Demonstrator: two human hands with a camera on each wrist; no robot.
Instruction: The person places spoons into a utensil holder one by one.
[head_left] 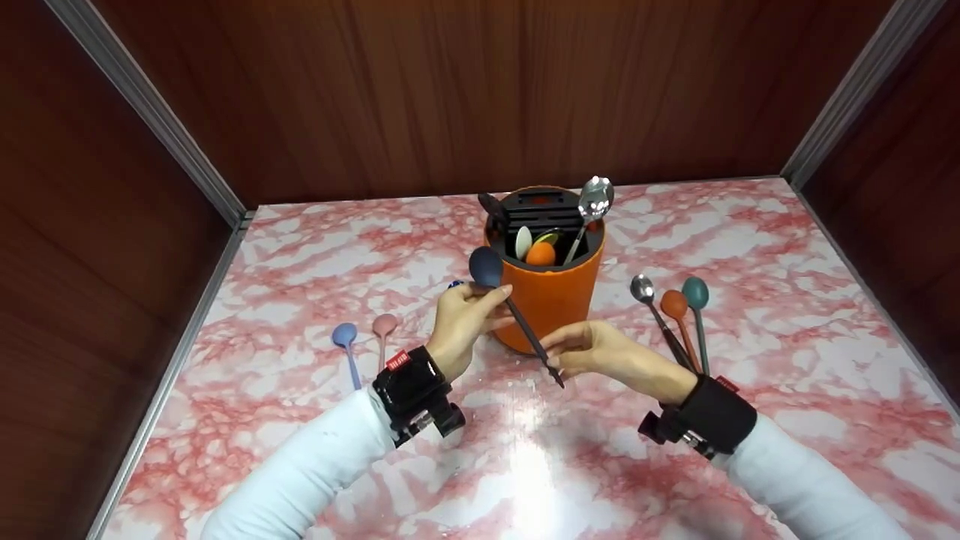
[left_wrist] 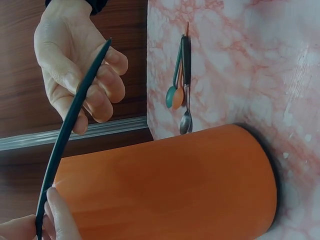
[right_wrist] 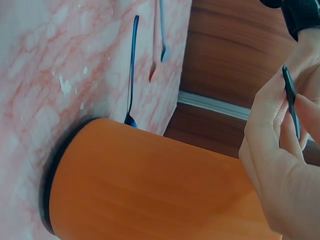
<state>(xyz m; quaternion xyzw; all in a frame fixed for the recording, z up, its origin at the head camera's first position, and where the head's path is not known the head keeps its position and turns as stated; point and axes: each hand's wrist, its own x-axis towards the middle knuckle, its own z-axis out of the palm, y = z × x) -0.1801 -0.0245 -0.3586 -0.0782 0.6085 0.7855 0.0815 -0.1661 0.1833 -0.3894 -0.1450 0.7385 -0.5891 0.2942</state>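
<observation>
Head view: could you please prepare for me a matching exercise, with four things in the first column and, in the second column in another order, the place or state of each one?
Things:
1. dark spoon
2. teal spoon
3. pink spoon
4. orange holder

Places and states:
A. lies on the table, to the right of the holder
B. stands upright on the table
C. is held at a tilt by the left hand and the right hand
D. lies on the table, to the left of the holder

Right pairs: 1-C, 2-A, 3-D, 4-B
</observation>
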